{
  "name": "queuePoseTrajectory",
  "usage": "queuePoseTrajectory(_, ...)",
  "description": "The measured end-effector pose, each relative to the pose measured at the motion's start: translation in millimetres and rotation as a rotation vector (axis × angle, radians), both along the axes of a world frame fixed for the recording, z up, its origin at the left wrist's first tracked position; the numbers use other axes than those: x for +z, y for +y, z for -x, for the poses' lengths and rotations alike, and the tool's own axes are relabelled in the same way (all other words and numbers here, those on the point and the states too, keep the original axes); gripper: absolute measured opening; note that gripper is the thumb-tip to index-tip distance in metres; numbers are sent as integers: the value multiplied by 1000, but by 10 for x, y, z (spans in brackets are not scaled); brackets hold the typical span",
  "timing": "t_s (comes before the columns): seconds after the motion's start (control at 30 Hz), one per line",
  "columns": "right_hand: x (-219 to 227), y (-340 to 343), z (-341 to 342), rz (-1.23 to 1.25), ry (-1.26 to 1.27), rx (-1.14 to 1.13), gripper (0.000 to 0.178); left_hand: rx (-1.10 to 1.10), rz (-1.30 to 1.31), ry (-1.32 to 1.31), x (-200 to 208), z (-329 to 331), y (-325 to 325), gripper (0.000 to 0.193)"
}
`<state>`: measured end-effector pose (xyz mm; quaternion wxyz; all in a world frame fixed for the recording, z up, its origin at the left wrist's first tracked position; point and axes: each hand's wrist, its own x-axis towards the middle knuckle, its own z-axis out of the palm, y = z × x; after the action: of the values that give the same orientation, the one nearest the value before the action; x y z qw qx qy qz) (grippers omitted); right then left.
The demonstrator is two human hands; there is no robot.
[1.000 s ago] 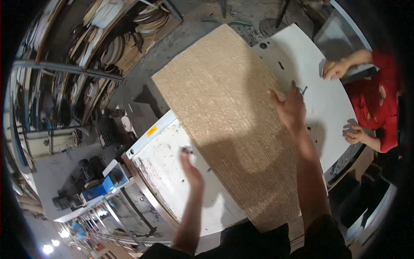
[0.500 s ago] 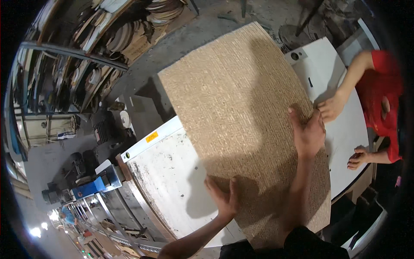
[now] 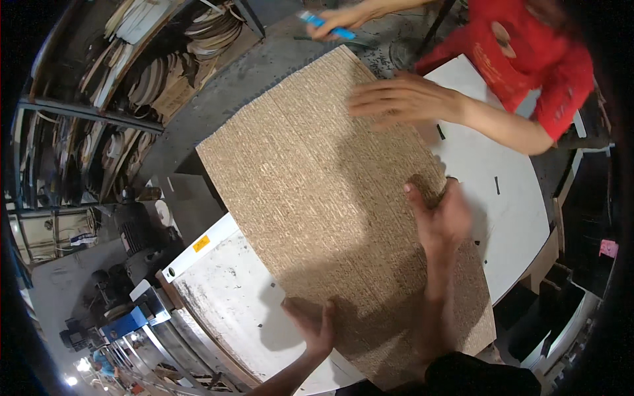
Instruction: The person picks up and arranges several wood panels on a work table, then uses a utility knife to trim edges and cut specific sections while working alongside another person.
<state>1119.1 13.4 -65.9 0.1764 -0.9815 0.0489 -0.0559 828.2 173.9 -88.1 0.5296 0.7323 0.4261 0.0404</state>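
One brown board (image 3: 297, 165) lies across the white bench (image 3: 512, 218), the left hand (image 3: 317, 333) at its left edge and the right hand (image 3: 444, 223) at its right, fingers (image 3: 298, 317) of both spread apart, seemingly to keep it from sliding.

a tan, coarsely textured rectangular board (image 3: 300, 191) lies aslant over a white surface (image 3: 518, 214).

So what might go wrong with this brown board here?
The textured brown board appears to reach past the white table, so it might tip if the left hand and right hand slip. A co-worker's hand holds a blue tool, perhaps a knife, near its far edge; it could cut someone. Dark scraps might mark the board's underside.
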Motion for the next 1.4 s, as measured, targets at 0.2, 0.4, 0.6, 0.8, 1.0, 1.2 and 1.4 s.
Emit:
queuePoseTrajectory(0.2, 5, 18, 1, 2, -37, -6, 74, -11, -90, -42, -6, -88, -33, 103)
queuePoseTrajectory(0.4, -10, 18, -1, -35, -73, 14, 69, 24, -78, -40, -132, -37, -38, 134)
queuePoseTrajectory(0.6, -3, 9, 1, -2, -94, 28, 66, 6, 1, 32, -117, 1, -31, 149)
queuePoseTrajectory(0.8, 33, 56, 1, -64, -66, 25, 71, -19, -64, 149, -18, -43, -41, 151)
queuePoseTrajectory(1.0, 87, 48, 11, -62, -66, 33, 67, -8, -48, 196, 32, -92, -52, 147)
queuePoseTrajectory(1.2, 45, 32, 26, -22, -80, 61, 65, -24, -78, 223, -22, -40, -45, 146)
queuePoseTrajectory(1.4, 52, 47, 12, -52, -99, 78, 68, -4, -66, 225, -59, -16, -52, 147)
